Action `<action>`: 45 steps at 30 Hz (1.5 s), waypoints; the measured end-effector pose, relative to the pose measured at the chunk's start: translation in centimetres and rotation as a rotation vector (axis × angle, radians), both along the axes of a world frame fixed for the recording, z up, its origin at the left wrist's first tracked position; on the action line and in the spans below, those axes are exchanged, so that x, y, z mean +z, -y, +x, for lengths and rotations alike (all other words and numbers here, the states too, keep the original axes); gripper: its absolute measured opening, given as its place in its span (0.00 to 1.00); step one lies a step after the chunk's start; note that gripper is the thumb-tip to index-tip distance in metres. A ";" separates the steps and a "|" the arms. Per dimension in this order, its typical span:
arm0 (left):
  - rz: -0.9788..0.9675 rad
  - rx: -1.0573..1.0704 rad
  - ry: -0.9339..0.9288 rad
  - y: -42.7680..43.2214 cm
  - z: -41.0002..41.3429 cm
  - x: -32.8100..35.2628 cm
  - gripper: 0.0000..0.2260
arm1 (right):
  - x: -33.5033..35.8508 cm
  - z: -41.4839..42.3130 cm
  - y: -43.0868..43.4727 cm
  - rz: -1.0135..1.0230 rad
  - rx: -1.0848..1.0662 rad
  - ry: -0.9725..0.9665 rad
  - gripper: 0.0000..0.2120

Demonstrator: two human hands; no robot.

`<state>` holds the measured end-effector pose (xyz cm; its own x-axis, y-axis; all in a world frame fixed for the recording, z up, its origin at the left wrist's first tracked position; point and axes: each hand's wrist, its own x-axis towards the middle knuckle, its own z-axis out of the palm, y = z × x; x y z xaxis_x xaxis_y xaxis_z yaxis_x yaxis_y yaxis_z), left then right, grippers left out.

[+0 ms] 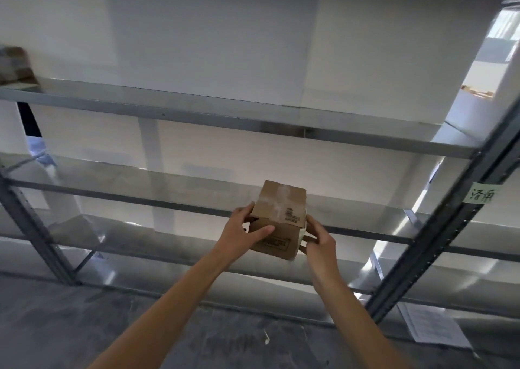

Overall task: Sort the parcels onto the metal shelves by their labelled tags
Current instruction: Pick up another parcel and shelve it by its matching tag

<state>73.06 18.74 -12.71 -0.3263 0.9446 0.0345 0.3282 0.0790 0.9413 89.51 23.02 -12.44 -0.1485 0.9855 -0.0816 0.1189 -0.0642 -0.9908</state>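
A small brown cardboard parcel (280,216) with clear tape and a printed label on top is held in front of the metal shelves (197,112). My left hand (243,233) grips its left side, thumb across the front face. My right hand (320,238) holds its right side, fingers on a loose flap. The parcel hangs level with the front rail of the middle shelf (140,197). A green handwritten tag (481,194) is stuck on the right upright post (439,233).
Another brown parcel (15,64) rests on the upper shelf at the far left. A white printed sheet (433,326) hangs low at the right. Grey floor (84,326) lies below, a white wall behind the shelves.
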 end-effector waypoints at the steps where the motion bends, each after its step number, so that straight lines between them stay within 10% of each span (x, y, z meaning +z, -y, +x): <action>1: 0.010 0.006 0.019 0.0 -0.4 -0.1 0.33 | 0.0 -0.2 0.0 -0.005 -0.003 -0.003 0.24; 26: 0.127 0.047 0.093 -1.9 -1.3 2.2 0.30 | 3.6 -1.3 -1.8 0.150 -0.016 -0.091 0.17; 35: 0.253 -0.005 -0.138 -2.6 -0.8 2.1 0.32 | 4.6 -0.2 -2.9 -0.103 -0.047 -0.405 0.17; 45: 0.270 0.161 -0.092 -3.9 0.4 3.3 0.29 | 4.6 -0.6 -3.4 0.058 0.018 -0.213 0.15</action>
<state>73.45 22.61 -9.45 -0.4547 0.8339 0.3130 0.4161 -0.1118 0.9024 88.92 26.46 -7.79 -0.1736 0.9848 0.0104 -0.0931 -0.0059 -0.9956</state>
